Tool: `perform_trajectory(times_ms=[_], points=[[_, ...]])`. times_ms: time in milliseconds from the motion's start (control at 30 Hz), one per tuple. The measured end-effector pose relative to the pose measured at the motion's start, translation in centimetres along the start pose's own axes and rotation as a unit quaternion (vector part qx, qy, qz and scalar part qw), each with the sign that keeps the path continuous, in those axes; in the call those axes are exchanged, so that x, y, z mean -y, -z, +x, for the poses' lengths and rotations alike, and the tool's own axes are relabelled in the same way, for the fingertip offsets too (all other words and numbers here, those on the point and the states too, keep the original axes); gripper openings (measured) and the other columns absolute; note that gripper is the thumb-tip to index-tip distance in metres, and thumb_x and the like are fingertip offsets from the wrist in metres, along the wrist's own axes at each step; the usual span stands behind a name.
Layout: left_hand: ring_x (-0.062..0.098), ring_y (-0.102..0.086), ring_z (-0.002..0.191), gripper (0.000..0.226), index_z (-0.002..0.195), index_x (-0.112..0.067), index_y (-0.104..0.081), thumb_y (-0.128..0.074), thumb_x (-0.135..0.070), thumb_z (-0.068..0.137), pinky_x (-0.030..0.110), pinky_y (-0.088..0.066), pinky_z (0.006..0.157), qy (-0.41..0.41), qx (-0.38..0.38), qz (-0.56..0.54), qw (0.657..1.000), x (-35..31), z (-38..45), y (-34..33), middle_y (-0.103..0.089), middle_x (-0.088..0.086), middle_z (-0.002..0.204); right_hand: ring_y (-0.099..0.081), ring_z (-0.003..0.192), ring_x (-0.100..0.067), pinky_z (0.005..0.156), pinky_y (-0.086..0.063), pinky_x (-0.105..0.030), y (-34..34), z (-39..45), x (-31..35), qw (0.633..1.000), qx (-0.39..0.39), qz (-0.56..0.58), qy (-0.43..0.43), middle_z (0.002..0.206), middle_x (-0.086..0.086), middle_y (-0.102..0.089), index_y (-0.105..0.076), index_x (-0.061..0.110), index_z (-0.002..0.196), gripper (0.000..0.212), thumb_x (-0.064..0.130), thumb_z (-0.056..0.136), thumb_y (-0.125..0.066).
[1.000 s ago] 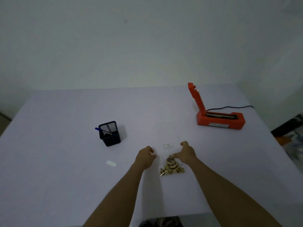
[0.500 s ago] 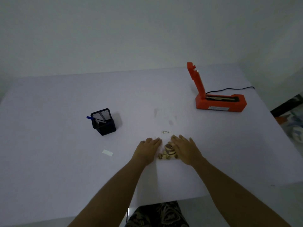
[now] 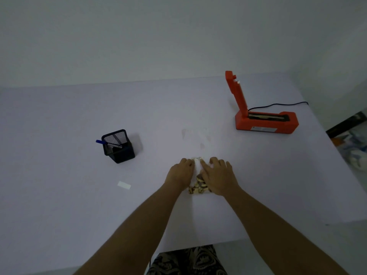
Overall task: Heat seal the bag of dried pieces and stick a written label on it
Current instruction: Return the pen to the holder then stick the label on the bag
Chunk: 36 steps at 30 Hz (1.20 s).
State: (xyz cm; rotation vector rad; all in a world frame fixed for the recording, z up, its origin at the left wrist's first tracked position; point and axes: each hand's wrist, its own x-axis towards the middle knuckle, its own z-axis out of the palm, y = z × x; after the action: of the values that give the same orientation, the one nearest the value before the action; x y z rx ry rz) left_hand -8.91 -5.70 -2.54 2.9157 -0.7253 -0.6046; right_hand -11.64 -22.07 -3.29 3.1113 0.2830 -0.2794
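On the white table [image 3: 59, 126], a black mesh pen cup [image 3: 118, 146] holding a blue-capped pen [image 3: 108, 143] stands at the left, a blank label [image 3: 124, 185] lies nearer, and the orange heat sealer [image 3: 266, 124] sits far right, arm raised, nothing between. The left hand [image 3: 179, 173] and right hand [image 3: 218, 178] press flat, fingers spread, on either side of the clear bag [image 3: 199, 186] of dried pieces between them. A small printed tag [image 3: 196, 158] at the bag's far end seems to carry text, too blurred to read.

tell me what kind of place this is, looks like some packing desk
Probably a small home or workshop packing station, not a factory line. A plain white table against a bare wall holds an orange heat sealer with its arm raised, a mesh pen holder, and a blank label.
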Motion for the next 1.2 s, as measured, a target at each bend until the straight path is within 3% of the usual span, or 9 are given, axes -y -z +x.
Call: perform_trajectory(times_ms=[133, 300, 367, 433, 533, 600, 700, 933, 1200], points=[[0.026, -0.04, 0.124, 0.058, 0.14, 0.0, -0.032, -0.052, -0.006, 0.086, 0.035, -0.048, 0.091, -0.004, -0.003, -0.014, 1.0, 0.1, 0.5, -0.3, -0.041, 0.012, 0.137, -0.057, 0.097, -0.029, 0.076, -0.05, -0.04, -0.1, 0.2, 0.0, 1.0, 0.003, 0.027, -0.005, 0.117, -0.013, -0.058, -0.052, 0.01, 0.133, 0.055, 0.043, 0.095, -0.032], [0.027, -0.043, 0.118, 0.051, 0.136, -0.005, -0.037, -0.048, -0.008, 0.086, 0.033, -0.044, 0.091, 0.022, -0.048, -0.078, 0.996, 0.6, -0.1, -0.8, -0.041, 0.011, 0.135, -0.048, 0.123, -0.03, 0.103, -0.039, -0.04, -0.3, -0.1, -0.5, 0.993, 0.009, 0.117, -0.011, 0.14, -0.012, -0.048, -0.041, 0.006, 0.142, 0.056, 0.042, 0.099, -0.037], [0.028, -0.044, 0.122, 0.051, 0.137, -0.006, -0.039, -0.045, -0.012, 0.087, 0.036, -0.041, 0.097, 0.022, -0.08, -0.078, 0.993, 1.2, -0.7, -1.4, -0.041, 0.011, 0.14, -0.038, 0.137, -0.028, 0.116, -0.021, -0.04, -0.8, -0.6, -0.6, 0.988, 0.012, 0.152, -0.013, 0.149, -0.012, -0.042, -0.037, 0.006, 0.145, 0.064, 0.048, 0.097, -0.027], [0.029, -0.049, 0.124, 0.052, 0.135, -0.006, -0.047, -0.042, -0.021, 0.085, 0.042, -0.04, 0.103, 0.017, -0.11, -0.061, 0.992, 1.9, -1.3, -2.2, -0.049, 0.01, 0.139, -0.024, 0.146, -0.025, 0.119, -0.006, -0.04, -1.5, -1.0, -0.3, 0.988, 0.015, 0.153, -0.017, 0.156, -0.009, -0.033, -0.034, 0.01, 0.148, 0.075, 0.056, 0.094, -0.009], [0.029, -0.058, 0.118, 0.053, 0.124, -0.009, -0.061, -0.035, -0.032, 0.084, 0.047, -0.046, 0.098, 0.042, -0.133, -0.044, 0.989, 2.8, -1.1, -2.6, -0.062, 0.007, 0.126, -0.013, 0.149, -0.024, 0.119, 0.0, -0.041, -1.7, 0.2, 0.4, 0.986, 0.019, 0.164, -0.01, 0.159, -0.005, -0.026, -0.031, 0.015, 0.15, 0.093, 0.064, 0.086, 0.015], [0.028, -0.057, 0.12, 0.052, 0.124, -0.011, -0.061, -0.033, -0.034, 0.088, 0.047, -0.046, 0.1, 0.068, -0.131, -0.036, 0.988, 3.9, -0.1, -2.2, -0.062, 0.006, 0.126, -0.009, 0.15, -0.023, 0.12, 0.001, -0.043, -1.3, 2.4, 0.6, 0.983, 0.015, 0.181, -0.001, 0.159, -0.003, -0.025, -0.031, 0.016, 0.15, 0.096, 0.064, 0.084, 0.019], [0.028, -0.053, 0.124, 0.052, 0.128, -0.01, -0.057, -0.029, -0.038, 0.093, 0.046, -0.043, 0.103, 0.102, -0.125, -0.036, 0.986, 5.8, 1.9, -1.2, -0.059, 0.006, 0.129, -0.009, 0.149, -0.024, 0.121, 0.001, -0.045, -0.6, 6.1, 0.8, 0.977, 0.009, 0.214, 0.006, 0.157, -0.003, -0.031, -0.033, 0.013, 0.149, 0.088, 0.062, 0.09, 0.01], [0.032, -0.044, 0.132, 0.046, 0.135, -0.005, -0.048, -0.036, -0.028, 0.096, 0.048, -0.037, 0.108, 0.169, -0.172, -0.079, 0.967, 10.6, 7.5, 0.9, -0.051, 0.012, 0.139, -0.016, 0.148, -0.027, 0.121, -0.004, -0.048, 0.2, 15.2, 1.4, 0.959, -0.023, 0.28, 0.029, 0.144, -0.007, -0.048, -0.045, 0.01, 0.136, 0.046, 0.026, 0.097, -0.03], [0.032, -0.049, 0.125, 0.051, 0.131, -0.003, -0.05, -0.026, -0.033, 0.096, 0.046, -0.044, 0.102, 0.193, -0.206, -0.096, 0.955, 13.9, 11.0, 2.5, -0.052, 0.013, 0.137, -0.016, 0.148, -0.028, 0.121, -0.004, -0.049, 0.5, 21.5, 2.0, 0.95, -0.038, 0.308, 0.04, 0.136, -0.003, -0.054, -0.04, 0.005, 0.139, 0.043, 0.015, 0.096, -0.041]])
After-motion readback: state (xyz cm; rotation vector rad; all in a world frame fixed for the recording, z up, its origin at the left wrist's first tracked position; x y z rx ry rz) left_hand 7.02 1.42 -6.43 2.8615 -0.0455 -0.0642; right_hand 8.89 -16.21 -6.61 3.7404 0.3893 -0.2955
